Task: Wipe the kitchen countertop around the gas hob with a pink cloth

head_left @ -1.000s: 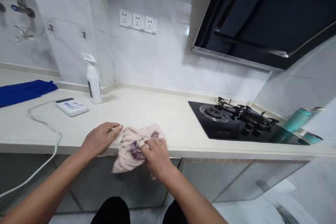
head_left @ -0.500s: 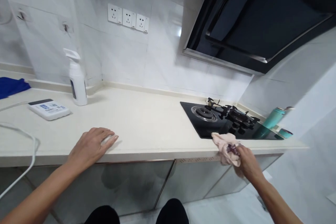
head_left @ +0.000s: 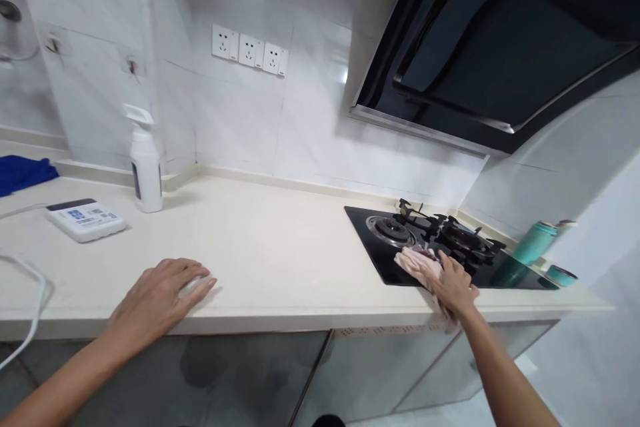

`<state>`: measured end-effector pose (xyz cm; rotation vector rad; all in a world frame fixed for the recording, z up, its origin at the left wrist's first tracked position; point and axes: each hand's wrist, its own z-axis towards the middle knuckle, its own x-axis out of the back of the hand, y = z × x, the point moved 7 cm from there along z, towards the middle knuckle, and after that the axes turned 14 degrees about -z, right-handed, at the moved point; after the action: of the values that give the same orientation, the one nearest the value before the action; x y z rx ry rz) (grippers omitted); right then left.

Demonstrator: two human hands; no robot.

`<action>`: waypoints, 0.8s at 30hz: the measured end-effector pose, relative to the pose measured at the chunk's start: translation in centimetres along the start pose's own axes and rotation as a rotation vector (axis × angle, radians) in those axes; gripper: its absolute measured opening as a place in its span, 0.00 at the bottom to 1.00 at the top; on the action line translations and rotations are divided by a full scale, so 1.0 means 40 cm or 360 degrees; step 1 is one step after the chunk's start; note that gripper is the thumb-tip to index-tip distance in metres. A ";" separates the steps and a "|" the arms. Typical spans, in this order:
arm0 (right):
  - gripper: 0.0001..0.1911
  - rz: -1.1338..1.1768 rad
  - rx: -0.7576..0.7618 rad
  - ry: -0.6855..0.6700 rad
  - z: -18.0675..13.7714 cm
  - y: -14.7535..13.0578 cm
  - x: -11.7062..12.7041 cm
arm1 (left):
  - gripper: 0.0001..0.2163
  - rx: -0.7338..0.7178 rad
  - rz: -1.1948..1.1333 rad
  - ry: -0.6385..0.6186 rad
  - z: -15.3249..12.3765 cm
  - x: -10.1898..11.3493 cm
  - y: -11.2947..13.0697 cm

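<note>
Pink cloth (head_left: 416, 263): bunched, lying on the front left part of the black hob (head_left: 379, 259); a second ago I had it at the counter's front edge, near the other hand.
Right hand (head_left: 453, 285): clamped on the cloth, fingers toward the burners.
Left hand (head_left: 159, 290): resting on the countertop (head_left: 290, 247), well apart from the right, no great shift in the last half second; whether it grips anything, I cannot tell.
Hob: now touched by the cloth; I judge the work in hand has passed from counter to glass.
Left burner (head_left: 391, 231): just behind the cloth, so I would mind snagging.
Spray bottle (head_left: 147, 177): upright near the wall, untouched.
</note>
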<state>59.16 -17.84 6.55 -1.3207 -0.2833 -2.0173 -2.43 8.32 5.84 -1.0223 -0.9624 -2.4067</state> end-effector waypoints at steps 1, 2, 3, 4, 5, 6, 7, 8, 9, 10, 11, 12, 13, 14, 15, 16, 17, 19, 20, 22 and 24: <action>0.38 -0.0152 -0.0053 -0.0012 -0.003 -0.023 -0.005 | 0.26 -0.0006 0.0022 -0.0004 0.002 -0.002 0.002; 0.36 -0.0274 -0.0091 -0.0065 -0.005 -0.047 -0.010 | 0.26 -0.0006 0.0051 -0.0007 0.004 -0.003 0.005; 0.35 -0.0365 -0.0113 -0.0134 -0.006 -0.073 -0.011 | 0.25 -0.0004 0.0078 -0.0010 0.006 -0.004 0.009; 0.34 -0.0429 -0.0120 -0.0195 -0.007 -0.103 -0.008 | 0.25 -0.0001 0.0098 -0.0013 0.009 -0.005 0.013; 0.33 -0.0467 -0.0110 -0.0238 -0.010 -0.136 -0.003 | 0.25 0.0008 0.0109 -0.0016 0.010 -0.005 0.016; 0.33 -0.0483 -0.0082 -0.0264 -0.015 -0.175 0.002 | 0.25 0.0024 0.0112 -0.0016 0.012 -0.005 0.018; 0.32 -0.0485 -0.0035 -0.0277 -0.026 -0.219 0.006 | 0.25 0.0048 0.0107 -0.0017 0.013 -0.005 0.018; 0.30 -0.0474 0.0040 -0.0281 -0.044 -0.270 0.009 | 0.25 0.0075 0.0097 -0.0020 0.013 -0.004 0.018; 0.29 -0.0446 0.0151 -0.0280 -0.070 -0.329 0.010 | 0.25 0.0108 0.0085 -0.0023 0.014 -0.003 0.016; 0.27 -0.0396 0.0291 -0.0291 -0.104 -0.396 0.009 | 0.25 0.0142 0.0074 -0.0032 0.014 -0.003 0.014; 0.26 -0.0320 0.0467 -0.0301 -0.147 -0.471 0.010 | 0.26 0.0172 0.0063 -0.0044 0.015 -0.003 0.011; 0.25 -0.0214 0.0652 -0.0314 -0.195 -0.549 0.013 | 0.26 0.0190 0.0052 -0.0060 0.016 -0.003 0.009; 0.24 -0.0096 0.0817 -0.0352 -0.247 -0.626 0.017 | 0.26 0.0203 0.0045 -0.0074 0.017 -0.003 0.008; 0.24 -0.0010 0.0929 -0.0382 -0.296 -0.697 0.026 | 0.26 0.0214 0.0040 -0.0084 0.018 -0.003 0.005; 0.24 0.0066 0.1051 -0.0410 -0.345 -0.765 0.036 | 0.27 0.0221 0.0034 -0.0094 0.018 -0.003 0.003; 0.24 0.0142 0.1179 -0.0427 -0.391 -0.828 0.050 | 0.27 0.0220 0.0025 -0.0103 0.018 -0.004 0.001; 0.24 0.0214 0.1301 -0.0435 -0.432 -0.881 0.066 | 0.27 0.0211 0.0012 -0.0110 0.017 -0.003 -0.001; 0.26 0.0343 0.1527 -0.0447 -0.497 -0.953 0.098 | 0.27 0.0175 -0.0024 -0.0122 0.014 -0.002 -0.004; 0.27 0.0392 0.1616 -0.0467 -0.518 -0.969 0.110 | 0.27 0.0151 -0.0044 -0.0124 0.012 0.001 -0.005; 0.30 0.0431 0.1717 -0.0526 -0.527 -0.959 0.121 | 0.28 0.0099 -0.0066 -0.0116 0.011 0.012 -0.004; 0.29 0.0371 0.1685 -0.0573 -0.492 -0.900 0.114 | 0.28 0.0052 -0.0042 -0.0147 0.014 0.025 0.001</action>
<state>20.35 -3.84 8.23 -0.9178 -1.1175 -1.0933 -2.82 8.63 6.88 -1.1240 -1.0491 -2.3751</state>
